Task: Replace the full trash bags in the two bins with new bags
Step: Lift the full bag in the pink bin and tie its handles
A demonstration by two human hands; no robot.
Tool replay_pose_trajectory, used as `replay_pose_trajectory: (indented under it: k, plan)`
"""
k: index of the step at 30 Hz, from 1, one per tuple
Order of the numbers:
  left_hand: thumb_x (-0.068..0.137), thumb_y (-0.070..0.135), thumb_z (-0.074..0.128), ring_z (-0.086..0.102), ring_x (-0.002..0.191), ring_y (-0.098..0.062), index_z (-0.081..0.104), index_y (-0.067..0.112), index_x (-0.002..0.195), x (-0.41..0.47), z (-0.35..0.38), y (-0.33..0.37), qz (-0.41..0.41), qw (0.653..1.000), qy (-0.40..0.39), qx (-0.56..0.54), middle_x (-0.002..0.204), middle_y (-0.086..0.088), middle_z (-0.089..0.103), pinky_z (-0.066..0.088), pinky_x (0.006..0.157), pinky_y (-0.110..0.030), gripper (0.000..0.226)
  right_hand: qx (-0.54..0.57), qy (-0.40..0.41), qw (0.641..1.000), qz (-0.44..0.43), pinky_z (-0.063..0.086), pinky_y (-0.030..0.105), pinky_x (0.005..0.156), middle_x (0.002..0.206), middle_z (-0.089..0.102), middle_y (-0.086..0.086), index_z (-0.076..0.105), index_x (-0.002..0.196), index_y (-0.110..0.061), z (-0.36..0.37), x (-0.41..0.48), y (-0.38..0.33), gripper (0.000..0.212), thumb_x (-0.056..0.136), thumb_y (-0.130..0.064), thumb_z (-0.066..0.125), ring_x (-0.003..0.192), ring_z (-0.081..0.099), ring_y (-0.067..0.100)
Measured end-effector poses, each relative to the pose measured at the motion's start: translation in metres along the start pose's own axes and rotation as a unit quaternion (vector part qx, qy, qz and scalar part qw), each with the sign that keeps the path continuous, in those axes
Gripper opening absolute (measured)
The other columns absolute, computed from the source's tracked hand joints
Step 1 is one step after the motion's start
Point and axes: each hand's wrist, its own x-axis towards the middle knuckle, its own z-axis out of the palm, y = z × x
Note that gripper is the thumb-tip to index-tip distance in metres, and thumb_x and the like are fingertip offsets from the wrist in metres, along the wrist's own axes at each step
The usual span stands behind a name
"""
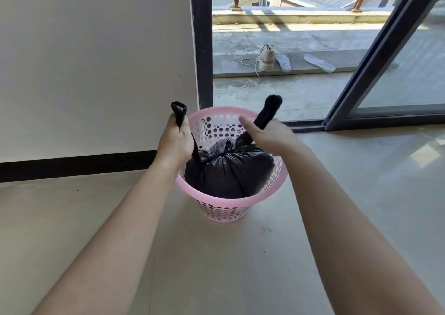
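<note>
Bag in bin beside wall

Bag bottom behind bin wall.

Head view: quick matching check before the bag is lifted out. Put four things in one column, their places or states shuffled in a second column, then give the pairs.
Things:
1. black trash bag
2. pink bin
3. shoe
4. left hand

Places or states:
A. lies outside on the balcony floor
B. stands on the indoor floor near the wall
C. sits inside the bin, top gathered
D. grips one twisted bag end

Pairs: 1-C, 2-B, 3-A, 4-D
</note>
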Motion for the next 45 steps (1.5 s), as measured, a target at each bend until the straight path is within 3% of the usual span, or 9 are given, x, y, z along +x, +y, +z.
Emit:
replay_pose_trajectory:
  k: [4,10,16,20,25,28,32,36,45]
  plan:
    - [0.105,0.042,0.028,0.07,0.078,-0.029,0.042,0.026,0.132,0.0,-0.004,0.009,-0.054,0.98,0.049,-0.183,0.088,-0.015,0.065,0.06,0.054,-0.035,0.034,0.152,-0.08,0.985,0.013,0.05,0.027,0.063,0.086,0.066,0.003,0.066,0.093,-0.015,0.026,0.006,0.018,0.019,0.088,-0.033,0.065,0.082,0.062,0.02]
    - [0.098,0.027,0.057,0.07,0.083,-0.033,0.041,0.011,0.111,-0.002,0.0,0.011,-0.098,0.946,0.01,-0.31,0.09,-0.017,0.06,0.061,0.067,-0.042,0.026,0.105,0.036,0.994,-0.023,0.044,0.028,0.089,0.102,0.067,-0.004,0.07,0.115,-0.027,0.042,0.004,0.022,0.03,0.095,-0.046,0.058,0.1,0.059,0.015]
    - [0.056,-0.003,0.081,0.066,0.105,-0.026,-0.001,0.022,0.151,-0.003,0.006,-0.018,-0.111,0.966,-0.046,-0.229,0.107,-0.013,0.061,0.051,0.097,-0.041,0.129,0.088,0.118,0.982,-0.115,0.045,0.036,0.096,0.112,0.07,0.001,0.072,0.11,-0.018,0.051,0.004,0.01,0.024,0.095,-0.035,0.062,0.11,0.06,0.022]
    - [0.071,0.009,0.081,0.062,0.099,-0.019,0.052,0.015,0.12,-0.01,0.008,-0.024,-0.086,0.995,-0.018,-0.052,0.099,0.0,0.061,0.051,0.088,-0.031,0.057,0.224,0.112,0.965,-0.083,0.04,0.018,0.068,0.09,0.065,-0.01,0.064,0.109,-0.021,0.045,-0.002,0.004,0.022,0.101,-0.039,0.053,0.078,0.06,0.006]
    - [0.091,0.032,0.062,0.053,0.085,-0.025,0.052,0.009,0.084,-0.008,0.014,-0.027,-0.026,0.975,-0.05,0.217,0.083,-0.001,0.056,0.04,0.074,-0.03,0.026,0.314,0.09,0.944,-0.046,0.045,0.011,0.063,0.083,0.068,-0.017,0.061,0.099,-0.029,0.036,-0.002,0.007,0.02,0.097,-0.048,0.055,0.07,0.063,-0.001]
    - [0.091,0.032,0.059,0.061,0.077,-0.031,0.063,0.007,0.073,-0.003,0.017,-0.031,0.002,0.99,-0.009,0.142,0.072,-0.007,0.067,0.048,0.07,-0.036,0.031,0.382,0.036,0.923,-0.037,0.047,0.024,0.072,0.075,0.07,-0.013,0.07,0.081,-0.024,0.036,-0.001,0.009,0.012,0.09,-0.028,0.064,0.071,0.063,0.004]
    - [0.09,0.035,0.063,0.062,0.068,-0.027,0.072,0.019,0.084,-0.002,0.017,-0.021,0.066,0.997,0.018,-0.041,0.075,0.0,0.073,0.05,0.072,-0.037,0.02,0.362,-0.04,0.925,-0.107,0.048,0.012,0.072,0.079,0.073,-0.012,0.074,0.093,-0.013,0.037,-0.011,0.009,0.017,0.085,-0.001,0.066,0.072,0.066,-0.003]
    - [0.097,0.031,0.057,0.057,0.067,-0.012,0.066,0.015,0.085,-0.007,0.015,-0.012,0.089,0.987,-0.008,-0.132,0.078,-0.019,0.068,0.046,0.069,-0.03,0.022,0.246,0.006,0.964,-0.102,0.044,0.017,0.065,0.061,0.067,-0.015,0.073,0.074,-0.019,0.044,-0.008,0.007,0.017,0.088,-0.029,0.074,0.06,0.059,-0.003]
    - [0.076,0.018,0.058,0.044,0.073,-0.018,0.048,0.021,0.064,-0.012,0.01,-0.007,0.025,0.974,-0.141,-0.177,0.067,-0.001,0.044,0.037,0.073,-0.034,0.016,0.004,0.053,0.98,-0.19,0.043,0.043,0.078,0.097,0.065,0.008,0.053,0.094,-0.013,0.052,-0.011,-0.004,0.036,0.106,-0.039,0.031,0.09,0.057,0.031]
